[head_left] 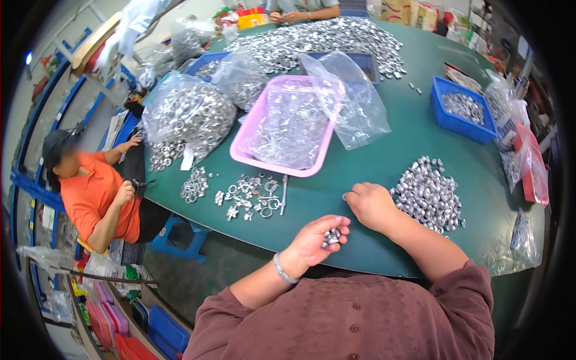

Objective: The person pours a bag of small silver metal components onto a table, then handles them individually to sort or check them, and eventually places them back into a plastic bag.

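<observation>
My left hand (318,241) is palm up above the table's near edge, fingers curled around several small silver metal pieces (330,237). A pale bangle (284,269) circles that wrist. My right hand (371,206) is low over the green table (378,162), knuckles up, thumb and fingers pinched together. A small silver piece (345,196) shows at its fingertips, too small to make out fully. Right beside this hand lies a heap of rounded, shiny silver pieces (429,195), which look like rings.
A pink tub (240,150) with clear plastic bags stands ahead, beside a bulging bag of silver rings (195,114). Small sorted groups (249,195) lie left. A blue bin (462,126) stands right. A person in orange (99,186) sits left; another person's hands (291,17) are at the far side.
</observation>
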`<action>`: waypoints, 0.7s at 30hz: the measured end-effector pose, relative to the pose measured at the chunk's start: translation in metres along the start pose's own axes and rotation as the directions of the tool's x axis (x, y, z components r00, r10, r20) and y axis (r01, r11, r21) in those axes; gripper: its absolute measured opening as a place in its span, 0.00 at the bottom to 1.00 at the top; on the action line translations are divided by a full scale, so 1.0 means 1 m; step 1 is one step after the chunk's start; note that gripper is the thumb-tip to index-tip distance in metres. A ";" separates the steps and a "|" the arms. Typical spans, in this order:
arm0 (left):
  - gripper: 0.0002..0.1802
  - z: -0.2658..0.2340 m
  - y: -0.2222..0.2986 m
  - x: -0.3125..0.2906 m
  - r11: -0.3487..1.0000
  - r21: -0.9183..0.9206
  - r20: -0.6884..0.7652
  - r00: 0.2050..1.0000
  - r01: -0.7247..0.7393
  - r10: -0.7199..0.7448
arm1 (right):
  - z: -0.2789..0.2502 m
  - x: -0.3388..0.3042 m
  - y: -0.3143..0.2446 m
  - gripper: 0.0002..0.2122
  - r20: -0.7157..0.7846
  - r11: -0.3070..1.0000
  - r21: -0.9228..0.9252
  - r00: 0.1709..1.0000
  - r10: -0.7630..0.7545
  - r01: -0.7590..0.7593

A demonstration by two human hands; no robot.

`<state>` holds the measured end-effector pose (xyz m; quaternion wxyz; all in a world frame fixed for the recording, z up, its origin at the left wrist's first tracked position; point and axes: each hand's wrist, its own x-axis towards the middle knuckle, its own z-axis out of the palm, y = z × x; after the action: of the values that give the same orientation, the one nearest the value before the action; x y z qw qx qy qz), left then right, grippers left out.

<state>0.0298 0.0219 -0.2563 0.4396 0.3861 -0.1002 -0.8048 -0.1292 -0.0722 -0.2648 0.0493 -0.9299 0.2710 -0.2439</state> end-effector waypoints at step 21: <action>0.09 0.002 -0.017 -0.005 0.985 0.171 0.011 0.999 0.034 -0.037 | -0.063 -0.023 0.033 0.08 0.320 0.988 -0.093 0.943 -0.091 0.127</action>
<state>0.0199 0.0358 -0.2605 0.3898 0.4182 -0.1649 -0.8037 -0.1921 -0.0855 -0.2271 0.0257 -0.9717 0.2211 -0.0793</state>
